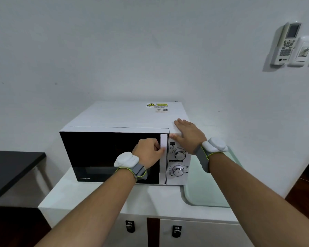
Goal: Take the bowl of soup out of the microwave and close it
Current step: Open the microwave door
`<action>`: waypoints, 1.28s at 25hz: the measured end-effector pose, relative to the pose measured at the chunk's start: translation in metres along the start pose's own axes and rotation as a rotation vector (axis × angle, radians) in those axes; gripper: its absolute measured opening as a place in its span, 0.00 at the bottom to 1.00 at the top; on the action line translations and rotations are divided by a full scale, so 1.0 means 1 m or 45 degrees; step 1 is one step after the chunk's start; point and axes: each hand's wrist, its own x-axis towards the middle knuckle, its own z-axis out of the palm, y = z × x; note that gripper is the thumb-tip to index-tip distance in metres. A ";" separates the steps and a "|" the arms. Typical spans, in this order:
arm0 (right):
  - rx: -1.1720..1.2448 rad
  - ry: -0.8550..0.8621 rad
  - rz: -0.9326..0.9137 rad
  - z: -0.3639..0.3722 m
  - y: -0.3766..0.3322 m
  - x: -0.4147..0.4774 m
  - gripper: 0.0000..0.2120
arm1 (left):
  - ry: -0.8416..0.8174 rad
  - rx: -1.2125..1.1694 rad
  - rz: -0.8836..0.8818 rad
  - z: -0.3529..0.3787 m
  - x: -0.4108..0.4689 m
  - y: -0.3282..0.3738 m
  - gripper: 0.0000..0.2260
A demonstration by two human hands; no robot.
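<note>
A white microwave stands on a white cabinet top against the wall. Its dark glass door is closed or nearly closed. My left hand is curled around the white vertical door handle at the door's right edge. Flat on the microwave's top right front corner lies my right hand, fingers spread, holding nothing. Two round dials sit on the control panel below that hand. The bowl of soup is hidden; the dark door lets nothing inside show.
The white cabinet top extends in front of the microwave, with a pale green glass panel at its right. Two drawer knobs show below. A dark table stands at the left. A remote control hangs on the wall upper right.
</note>
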 end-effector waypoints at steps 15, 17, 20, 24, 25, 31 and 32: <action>-0.083 -0.084 -0.055 -0.003 0.001 0.001 0.32 | -0.233 -0.349 -0.053 0.003 -0.037 -0.015 0.16; -0.137 -0.120 -0.062 -0.007 -0.003 -0.001 0.32 | -0.029 -0.314 -0.062 -0.016 -0.036 -0.006 0.17; -0.179 -0.155 -0.045 -0.019 -0.012 0.005 0.28 | 0.518 -0.078 0.045 -0.060 -0.027 -0.007 0.12; -0.061 -0.187 -0.114 -0.022 -0.036 0.011 0.19 | 0.152 0.348 0.050 -0.087 -0.024 -0.018 0.15; -0.009 -0.192 -0.142 -0.021 -0.041 0.011 0.18 | 0.091 0.349 0.019 -0.087 -0.028 -0.020 0.15; 0.113 -0.280 -0.264 -0.009 -0.073 0.021 0.25 | 0.195 0.321 -0.078 -0.102 -0.046 -0.029 0.13; 0.107 -0.286 -0.280 -0.007 -0.079 0.024 0.25 | 0.167 0.316 -0.115 -0.112 -0.049 -0.034 0.13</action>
